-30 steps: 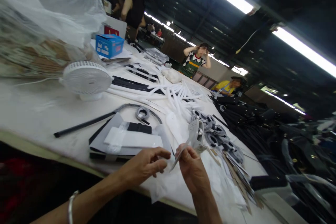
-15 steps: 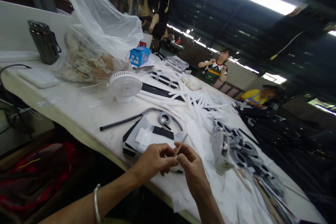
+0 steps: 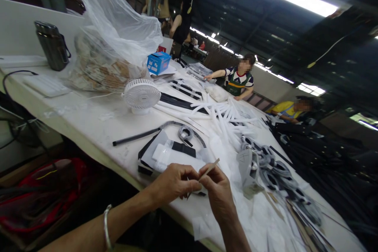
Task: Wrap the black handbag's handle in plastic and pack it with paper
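Both forearms come in from 6 o'clock over the near edge of the white table (image 3: 97, 122), the left hand (image 3: 174, 184) and right hand (image 3: 219, 193) meeting knuckles-up with fingers curled in. Thumb and forefinger tips of each hand pinch a thin pale strip (image 3: 212, 166), whose free end slants up toward 2 o'clock. A stack of flat black and white pieces (image 3: 165, 152) lies at 11 o'clock just beyond the left hand, grey coiled straps (image 3: 265, 161) at 2 o'clock
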Motion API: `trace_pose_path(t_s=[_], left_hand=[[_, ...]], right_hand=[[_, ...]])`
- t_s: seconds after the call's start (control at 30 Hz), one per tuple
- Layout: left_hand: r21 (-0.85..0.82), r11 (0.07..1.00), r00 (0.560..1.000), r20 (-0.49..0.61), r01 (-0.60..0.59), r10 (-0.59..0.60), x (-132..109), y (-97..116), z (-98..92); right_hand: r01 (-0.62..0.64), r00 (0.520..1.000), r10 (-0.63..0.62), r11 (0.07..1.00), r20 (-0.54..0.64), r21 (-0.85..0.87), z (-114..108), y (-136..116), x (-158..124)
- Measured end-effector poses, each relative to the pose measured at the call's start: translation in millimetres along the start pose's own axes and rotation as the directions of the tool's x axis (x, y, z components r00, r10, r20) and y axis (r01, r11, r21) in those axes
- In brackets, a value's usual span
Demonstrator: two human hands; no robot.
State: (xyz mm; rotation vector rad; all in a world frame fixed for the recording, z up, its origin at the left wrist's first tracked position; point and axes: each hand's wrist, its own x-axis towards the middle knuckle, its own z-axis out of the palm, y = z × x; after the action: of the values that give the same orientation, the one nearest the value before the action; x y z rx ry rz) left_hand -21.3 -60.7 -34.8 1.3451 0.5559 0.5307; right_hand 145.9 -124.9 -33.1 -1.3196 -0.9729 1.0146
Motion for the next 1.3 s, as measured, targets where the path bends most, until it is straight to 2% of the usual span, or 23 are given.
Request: trace_pose_path(t_s=[0.13, 0.2, 0.23, 0.3, 0.33, 0.37, 0.47, 0.57, 0.63, 0.7, 0.77, 0.83, 0.9, 0.97, 1.03, 1.1, 1.2, 1.3], left_hand=[[0.088, 0.995, 0.984, 0.177, -0.047, 0.031, 5, 9, -7.6], [0.194, 0.975, 0.975, 0.214, -0.103, 0.060, 13, 17, -19.5], [0.284, 0.949, 0.978, 0.187, -0.140, 0.088, 20, 22, -28.5], [0.558, 0.813, 0.985, 0.057, -0.165, 0.160, 37, 32, -52.4], [0.704, 0.698, 0.978, -0.024, -0.132, 0.209, 48, 36, -67.0], [0.828, 0.559, 0.968, -0.099, -0.048, 0.230, 59, 40, -82.6], [0.895, 0.430, 0.943, -0.236, 0.118, 0.234, 91, 43, -129.2], [0.910, 0.348, 0.935, -0.303, 0.226, 0.186, 115, 36, -162.8], [0.918, 0.300, 0.940, -0.313, 0.261, 0.139, 127, 28, -174.3], [0.926, 0.267, 0.949, -0.301, 0.266, 0.097, 138, 20, -178.7], [0.935, 0.246, 0.958, -0.279, 0.255, 0.065, 148, 12, -179.2], [0.942, 0.233, 0.964, -0.261, 0.243, 0.049, 156, 4, -178.6], [0.944, 0.229, 0.965, -0.256, 0.238, 0.052, 162, -6, -178.7], [0.944, 0.233, 0.964, -0.255, 0.234, 0.068, 165, -17, -180.4], [0.943, 0.245, 0.963, -0.255, 0.226, 0.092, 168, -27, -183.4], [0.938, 0.265, 0.959, -0.260, 0.222, 0.116, 170, -35, -186.9], [0.926, 0.302, 0.950, -0.277, 0.225, 0.141, 173, -43, -191.5], [0.917, 0.339, 0.949, -0.275, 0.211, 0.154, 176, -48, -196.1]], right_hand=[[0.045, 0.991, -0.036, 0.997, 0.132, -0.066, -11, -12, 11], [0.070, 0.994, -0.060, 0.991, 0.088, -0.113, -18, -18, 25], [0.080, 0.996, -0.075, 0.987, 0.042, -0.141, -21, -19, 35], [0.103, 0.992, -0.119, 0.961, -0.049, -0.256, -28, -19, 60], [0.110, 0.986, -0.146, 0.927, -0.075, -0.358, -32, -18, 74], [0.109, 0.982, -0.168, 0.877, -0.085, -0.468, -36, -16, 89], [0.081, 0.981, -0.182, 0.689, -0.064, -0.720, -45, -6, 130], [0.089, 0.976, -0.215, 0.520, -0.030, -0.849, -44, 2, 158], [0.154, 0.961, -0.272, 0.383, 0.048, -0.911, -34, 6, 170], [0.289, 0.936, -0.279, 0.256, 0.216, -0.922, -16, 8, 182], [0.461, 0.880, -0.203, 0.155, 0.428, -0.874, 6, 11, 195], [0.604, 0.797, -0.088, 0.089, 0.598, -0.792, 25, 15, 209], [0.689, 0.723, 0.019, 0.049, 0.691, -0.723, 37, 21, 224], [0.723, 0.686, 0.097, 0.020, 0.721, -0.690, 42, 26, 235], [0.706, 0.703, 0.134, -0.014, 0.699, -0.708, 42, 29, 243], [0.629, 0.775, 0.129, -0.052, 0.619, -0.776, 41, 31, 248], [0.449, 0.891, 0.106, -0.074, 0.441, -0.890, 43, 36, 250], [0.330, 0.941, 0.103, -0.059, 0.323, -0.942, 52, 46, 248]])
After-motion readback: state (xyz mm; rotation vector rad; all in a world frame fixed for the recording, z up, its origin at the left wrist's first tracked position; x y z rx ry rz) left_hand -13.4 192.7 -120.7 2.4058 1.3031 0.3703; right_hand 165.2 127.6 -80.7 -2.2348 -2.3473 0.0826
